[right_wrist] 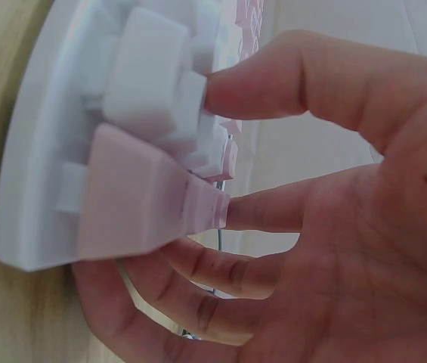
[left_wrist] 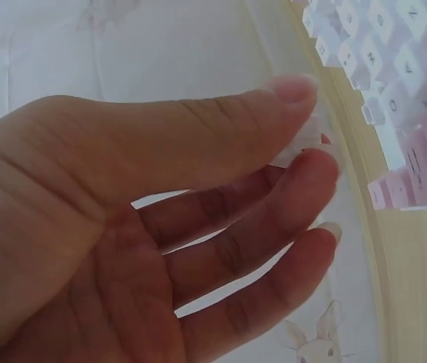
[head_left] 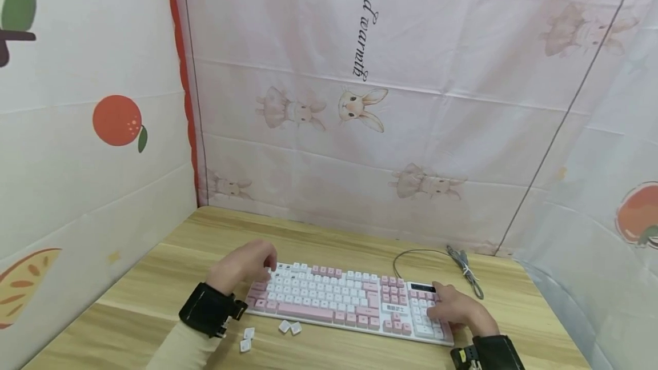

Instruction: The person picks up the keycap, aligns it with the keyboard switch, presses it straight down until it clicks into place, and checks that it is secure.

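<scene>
Keycap (left_wrist: pixel 301 137), white plastic, sits pinched in the left hand (head_left: pixel 244 266); the curled right hand (head_left: pixel 455 305) grips the oblong pink-and-white plastic keyboard's (head_left: pixel 345 301) right end. Firm bracing should prevent tilting.

Cream left sleeve (head_left: pixel 177 342), wide black left wristband (head_left: pixel 203 308) with small dark box (head_left: pixel 237 308); black right wristband (head_left: pixel 498 353), its box (head_left: pixel 464 356) marked yellow.

Left hand (head_left: pixel 243 267): bare table (head_left: pixel 177 278) to its left, passable; keyboard (head_left: pixel 305 313) blocks its right, loose keycaps (head_left: pixel 284 326) near-right. Right hand (head_left: pixel 459 307): room to its right; bundled cable (head_left: pixel 464 270) obstructs just beyond.
</scene>
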A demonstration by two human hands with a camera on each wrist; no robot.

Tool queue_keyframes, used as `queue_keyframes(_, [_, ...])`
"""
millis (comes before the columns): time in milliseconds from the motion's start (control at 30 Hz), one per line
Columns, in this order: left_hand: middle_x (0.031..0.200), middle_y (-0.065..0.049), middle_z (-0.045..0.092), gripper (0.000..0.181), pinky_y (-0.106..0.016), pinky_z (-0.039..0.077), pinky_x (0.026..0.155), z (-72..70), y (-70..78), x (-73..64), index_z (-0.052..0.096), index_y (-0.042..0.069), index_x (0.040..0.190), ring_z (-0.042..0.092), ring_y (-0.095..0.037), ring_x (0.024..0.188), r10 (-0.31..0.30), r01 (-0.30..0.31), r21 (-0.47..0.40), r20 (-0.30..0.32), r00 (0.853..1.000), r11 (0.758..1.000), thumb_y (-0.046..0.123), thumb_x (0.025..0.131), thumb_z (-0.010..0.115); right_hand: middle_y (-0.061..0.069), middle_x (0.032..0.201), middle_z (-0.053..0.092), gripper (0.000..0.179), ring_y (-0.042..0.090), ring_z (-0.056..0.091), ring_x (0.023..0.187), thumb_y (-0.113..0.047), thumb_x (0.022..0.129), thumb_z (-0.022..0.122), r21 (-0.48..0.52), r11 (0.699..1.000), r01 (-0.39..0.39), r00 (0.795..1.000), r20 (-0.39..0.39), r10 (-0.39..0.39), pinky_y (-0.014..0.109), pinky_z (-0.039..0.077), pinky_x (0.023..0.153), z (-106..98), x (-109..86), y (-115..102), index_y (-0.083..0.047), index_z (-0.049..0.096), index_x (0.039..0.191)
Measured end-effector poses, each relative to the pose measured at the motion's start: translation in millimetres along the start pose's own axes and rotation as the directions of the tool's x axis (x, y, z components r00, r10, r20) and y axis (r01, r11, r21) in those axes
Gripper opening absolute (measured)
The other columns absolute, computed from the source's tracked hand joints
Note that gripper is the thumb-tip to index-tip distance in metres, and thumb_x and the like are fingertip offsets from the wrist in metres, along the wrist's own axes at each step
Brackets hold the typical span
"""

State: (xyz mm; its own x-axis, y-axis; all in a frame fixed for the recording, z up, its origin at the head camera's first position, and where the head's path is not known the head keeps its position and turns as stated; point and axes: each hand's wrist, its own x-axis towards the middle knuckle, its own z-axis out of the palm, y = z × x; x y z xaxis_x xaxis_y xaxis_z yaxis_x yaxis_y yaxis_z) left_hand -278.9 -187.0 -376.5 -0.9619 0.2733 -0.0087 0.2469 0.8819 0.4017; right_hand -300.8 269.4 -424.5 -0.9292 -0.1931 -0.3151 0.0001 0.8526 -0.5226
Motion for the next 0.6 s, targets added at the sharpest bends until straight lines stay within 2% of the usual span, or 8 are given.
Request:
queue_keyframes(100, [0.081,-0.001,0.062,0.015,-0.035,0.048,0.072,0.0,1.1,3.6,0.072,0.007,0.083,0.054,-0.017,0.077,-0.001,0.001,-0.007,0.0,1.0,1.0,-0.004,0.081,0.08,0.038,0.137,0.047,0.085,0.025,0.057,0.087,-0.015,0.088,0.069,0.006,1.0,0.004,1.0,-0.003,-0.004,0.033,0.045,0.059,0.0,-0.7,0.8,0.018,0.024,0.152])
queue_keyframes(267, [0.086,-0.003,0.065,0.015,-0.037,0.05,0.076,0.5,0.9,7.9,0.073,0.007,0.086,0.055,-0.017,0.081,0.009,-0.009,-0.014,-0.002,1.0,1.0,-0.006,0.081,0.079,0.035,0.133,0.05,0.085,0.024,0.056,0.084,-0.015,0.088,0.069,0.005,1.0,0.007,1.0,-0.008,-0.007,0.032,0.044,0.058,0.8,-0.2,0.6,0.018,0.025,0.152])
queue_keyframes(600, [0.089,-0.004,0.066,0.016,-0.038,0.051,0.077,1.8,-7.4,15.8,0.073,0.006,0.089,0.056,-0.018,0.082,-0.004,0.004,-0.013,0.002,1.0,1.0,-0.007,0.082,0.077,0.042,0.139,0.044,0.084,0.028,0.057,0.094,-0.015,0.088,0.069,-0.007,1.0,0.005,1.0,-0.01,-0.005,0.034,0.047,0.06,0.7,-0.3,1.0,0.018,0.025,0.152])
